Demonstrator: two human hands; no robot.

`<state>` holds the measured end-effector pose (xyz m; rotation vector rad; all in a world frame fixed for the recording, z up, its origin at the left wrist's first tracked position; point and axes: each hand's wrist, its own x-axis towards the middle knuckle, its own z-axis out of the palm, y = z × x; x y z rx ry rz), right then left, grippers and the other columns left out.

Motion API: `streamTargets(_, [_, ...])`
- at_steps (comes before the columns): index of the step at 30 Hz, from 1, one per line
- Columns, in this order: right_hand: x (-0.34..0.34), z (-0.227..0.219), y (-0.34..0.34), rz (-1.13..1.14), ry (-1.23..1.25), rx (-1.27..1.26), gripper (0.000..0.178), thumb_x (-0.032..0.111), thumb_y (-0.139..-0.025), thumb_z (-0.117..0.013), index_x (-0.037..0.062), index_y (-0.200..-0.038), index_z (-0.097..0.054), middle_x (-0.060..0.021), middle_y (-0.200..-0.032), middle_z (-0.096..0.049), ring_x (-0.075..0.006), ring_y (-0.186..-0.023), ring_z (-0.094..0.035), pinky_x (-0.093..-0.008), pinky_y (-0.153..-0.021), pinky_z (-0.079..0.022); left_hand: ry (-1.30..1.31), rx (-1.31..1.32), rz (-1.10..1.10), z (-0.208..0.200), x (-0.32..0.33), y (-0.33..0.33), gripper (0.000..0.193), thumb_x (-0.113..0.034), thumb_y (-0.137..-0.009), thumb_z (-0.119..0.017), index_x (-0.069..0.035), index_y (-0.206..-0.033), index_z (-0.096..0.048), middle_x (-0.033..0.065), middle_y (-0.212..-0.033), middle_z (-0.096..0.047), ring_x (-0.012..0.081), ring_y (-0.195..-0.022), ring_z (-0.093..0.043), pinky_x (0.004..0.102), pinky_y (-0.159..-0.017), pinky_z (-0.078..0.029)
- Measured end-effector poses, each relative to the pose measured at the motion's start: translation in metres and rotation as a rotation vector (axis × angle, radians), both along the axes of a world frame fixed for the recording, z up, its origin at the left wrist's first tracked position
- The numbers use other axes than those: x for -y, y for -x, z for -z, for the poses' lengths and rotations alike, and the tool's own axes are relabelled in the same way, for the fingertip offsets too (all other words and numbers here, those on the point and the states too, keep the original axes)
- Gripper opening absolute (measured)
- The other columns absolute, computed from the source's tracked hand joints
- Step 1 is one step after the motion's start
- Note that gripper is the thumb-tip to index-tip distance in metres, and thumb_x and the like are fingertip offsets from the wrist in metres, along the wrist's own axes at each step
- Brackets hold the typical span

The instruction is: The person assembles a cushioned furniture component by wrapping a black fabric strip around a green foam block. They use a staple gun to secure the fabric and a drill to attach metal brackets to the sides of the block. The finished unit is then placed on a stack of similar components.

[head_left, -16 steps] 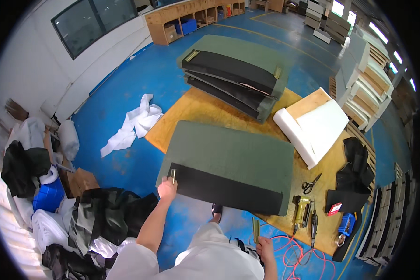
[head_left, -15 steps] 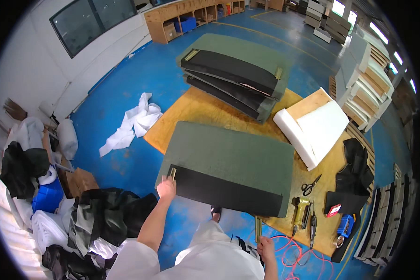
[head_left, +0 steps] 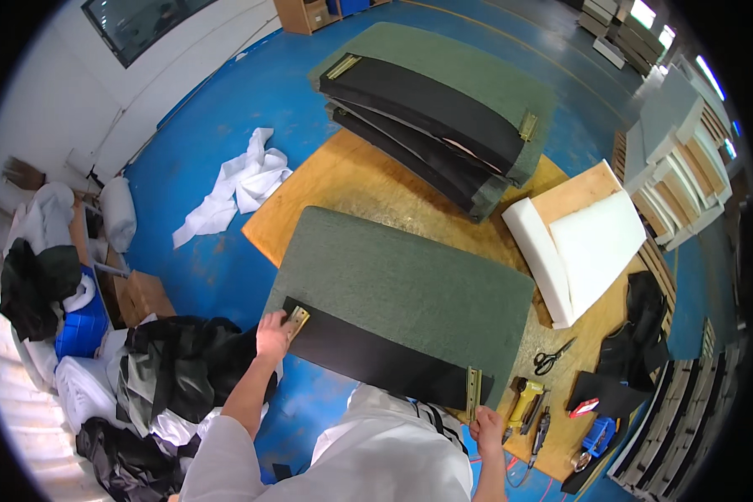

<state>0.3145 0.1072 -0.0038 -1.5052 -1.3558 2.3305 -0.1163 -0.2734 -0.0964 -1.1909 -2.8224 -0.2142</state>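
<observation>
A grey-green upholstered panel [head_left: 402,280] lies on the table with a black fabric strip [head_left: 376,351] along its near edge. At the strip's left end sits a brass-coloured metal bracket [head_left: 298,320]. My left hand [head_left: 272,336] grips its outer side, fingers bent at the panel's corner. A second brass-coloured bracket [head_left: 473,389] rests over the strip's right end. Closed round its lower end is my right hand [head_left: 485,425], just off the panel's near edge.
Behind the panel, more green panels [head_left: 443,84] are stacked, with similar brackets on top. At right on the wooden table [head_left: 343,171] are a white foam-covered piece [head_left: 590,243], scissors [head_left: 552,358], a yellow power tool [head_left: 524,405] and a blue box [head_left: 598,437]. Dark fabric [head_left: 184,368] is heaped at left.
My right hand has brought its bracket up from beyond the near edge onto the strip's right end. The left hand stays at its bracket. The view has shifted.
</observation>
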Motion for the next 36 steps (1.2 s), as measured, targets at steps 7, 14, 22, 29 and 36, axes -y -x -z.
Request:
streamTargets(7, [-0.062, 0.042, -0.028, -0.054, -0.067, 0.107, 0.018, 0.030, -0.104, -0.061, 0.0141, -0.096, -0.059, 0.0105, -0.063, -0.032, -0.0031, -0.052, -0.034, -0.0237, -0.046, -0.024, 0.057, 0.110, -0.327, 0.033, -0.017, -0.024, 0.045, -0.016, -0.081, -0.076, -0.012, -0.124, -0.064, 0.0133, -0.115, -0.064, 0.0369, -0.109, -0.059, 0.0492, -0.098, -0.048])
streamTargets(14, [-0.090, 0.112, -0.031, -0.117, -0.098, -0.111, 0.022, 0.026, -0.106, -0.059, 0.0044, -0.104, -0.063, 0.0063, -0.067, -0.047, -0.0043, -0.057, -0.041, -0.0234, -0.050, -0.031, -0.201, 0.032, -0.062, -0.034, -0.183, -0.107, 0.026, -0.012, -0.085, -0.071, -0.004, -0.110, -0.067, 0.0170, -0.124, -0.064, 0.0381, -0.120, -0.059, 0.0523, -0.103, -0.046])
streamTargets(22, [-0.097, 0.122, -0.080, -0.064, -0.311, 0.084, 0.016, 0.015, -0.099, -0.063, 0.0036, -0.108, -0.059, 0.0000, -0.075, -0.057, -0.0098, -0.062, -0.054, -0.0277, -0.054, -0.044, 0.128, 0.316, 0.691, -0.046, -0.372, -0.293, 0.079, -0.057, -0.086, -0.071, -0.012, -0.147, -0.052, 0.0202, -0.153, -0.044, 0.0406, -0.145, -0.037, 0.0602, -0.116, -0.031])
streamTargets(29, [-0.107, 0.105, -0.107, 0.155, 0.110, -0.132, 0.015, 0.005, -0.101, -0.054, 0.0010, -0.115, -0.059, -0.0062, -0.095, -0.064, -0.0142, -0.082, -0.061, -0.0287, -0.071, -0.051, 0.210, 0.107, 0.669, -0.018, -0.398, -0.294, 0.086, -0.058, -0.084, -0.072, -0.013, -0.152, -0.047, 0.0118, -0.158, -0.042, 0.0360, -0.148, -0.035, 0.0645, -0.117, -0.028])
streamTargets(36, [-0.111, 0.108, -0.082, 0.148, 0.101, -0.157, 0.019, 0.013, -0.104, -0.058, 0.0018, -0.119, -0.058, -0.0060, -0.089, -0.067, -0.0105, -0.069, -0.059, -0.0242, -0.060, -0.048, 0.168, 0.116, 0.734, -0.017, -0.412, -0.283, 0.084, -0.057, -0.083, -0.073, -0.013, -0.150, -0.050, 0.0091, -0.153, -0.049, 0.0362, -0.144, -0.039, 0.0623, -0.115, -0.030])
